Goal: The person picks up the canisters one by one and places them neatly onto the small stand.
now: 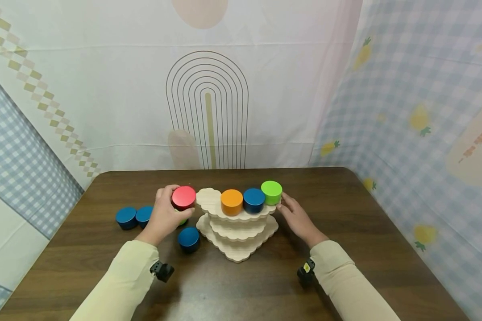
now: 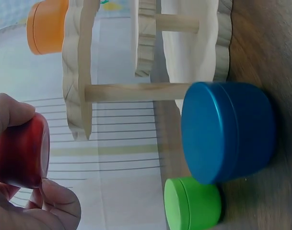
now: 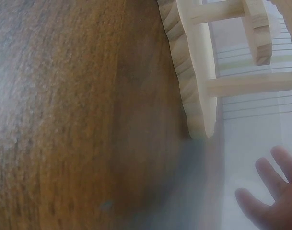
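My left hand [image 1: 164, 216] pinches a red round tin [image 1: 184, 197] between thumb and fingers, in the air just left of the top tier. The wooden tiered stand [image 1: 238, 232] has scalloped shelves joined by dowels. Along its top tier stand an orange tin [image 1: 231, 202], a blue tin [image 1: 254, 200] and, at the right end, a green tin [image 1: 272, 192]. Close by that end is my right hand [image 1: 299, 219], its fingers extended and spread in the right wrist view; whether it touches the stand or green tin I cannot tell.
On the brown table [image 1: 241, 290], a blue tin [image 1: 189, 239] stands left of the stand's base. A second green tin [image 2: 193, 203] is beside it, mostly hidden by my left hand in the head view. Two more blue tins [image 1: 126, 217] stand farther left. Patterned cloth [image 1: 285, 111] hangs behind.
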A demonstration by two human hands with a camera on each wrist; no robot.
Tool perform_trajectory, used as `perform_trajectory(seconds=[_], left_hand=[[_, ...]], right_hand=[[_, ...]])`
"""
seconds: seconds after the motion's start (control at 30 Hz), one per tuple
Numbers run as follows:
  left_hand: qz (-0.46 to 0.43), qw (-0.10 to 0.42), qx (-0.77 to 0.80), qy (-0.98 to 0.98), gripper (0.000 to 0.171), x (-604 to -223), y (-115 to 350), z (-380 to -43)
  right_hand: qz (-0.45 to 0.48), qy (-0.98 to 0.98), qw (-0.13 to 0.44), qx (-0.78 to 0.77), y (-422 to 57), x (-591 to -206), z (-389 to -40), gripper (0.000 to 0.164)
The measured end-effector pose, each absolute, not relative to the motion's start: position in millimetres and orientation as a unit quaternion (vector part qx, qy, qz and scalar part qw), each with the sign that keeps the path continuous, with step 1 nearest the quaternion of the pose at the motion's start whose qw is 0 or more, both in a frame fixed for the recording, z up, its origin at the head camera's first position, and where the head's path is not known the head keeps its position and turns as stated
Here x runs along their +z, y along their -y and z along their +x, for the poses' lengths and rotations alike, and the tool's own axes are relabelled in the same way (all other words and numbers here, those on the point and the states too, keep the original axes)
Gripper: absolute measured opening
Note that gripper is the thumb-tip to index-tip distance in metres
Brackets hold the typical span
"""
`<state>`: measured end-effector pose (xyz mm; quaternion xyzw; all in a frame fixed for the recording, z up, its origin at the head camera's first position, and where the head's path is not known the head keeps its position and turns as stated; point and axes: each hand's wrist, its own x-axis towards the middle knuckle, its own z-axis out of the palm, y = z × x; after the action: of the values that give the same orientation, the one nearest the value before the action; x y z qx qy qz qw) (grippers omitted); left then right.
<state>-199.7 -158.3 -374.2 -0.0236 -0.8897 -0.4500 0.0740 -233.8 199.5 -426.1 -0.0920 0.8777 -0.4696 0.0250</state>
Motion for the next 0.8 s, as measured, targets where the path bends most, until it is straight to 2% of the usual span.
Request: perform_trajectory(seconds=[0.23, 0.8], left_hand=[[-0.027, 0.078, -0.452, 0.888, 0.065, -373.0, 151.1, -204.8], [-0.030, 0.048, -0.466, 0.883, 0.065, -373.8, 133.5, -217.7]], right_hand=[[-0.093, -0.878, 0.023, -0.469, -199.6, -426.9, -234.2, 0.062], [-0.094, -0.879, 0.021, -0.467, -200.0, -428.0, -234.8, 0.062]])
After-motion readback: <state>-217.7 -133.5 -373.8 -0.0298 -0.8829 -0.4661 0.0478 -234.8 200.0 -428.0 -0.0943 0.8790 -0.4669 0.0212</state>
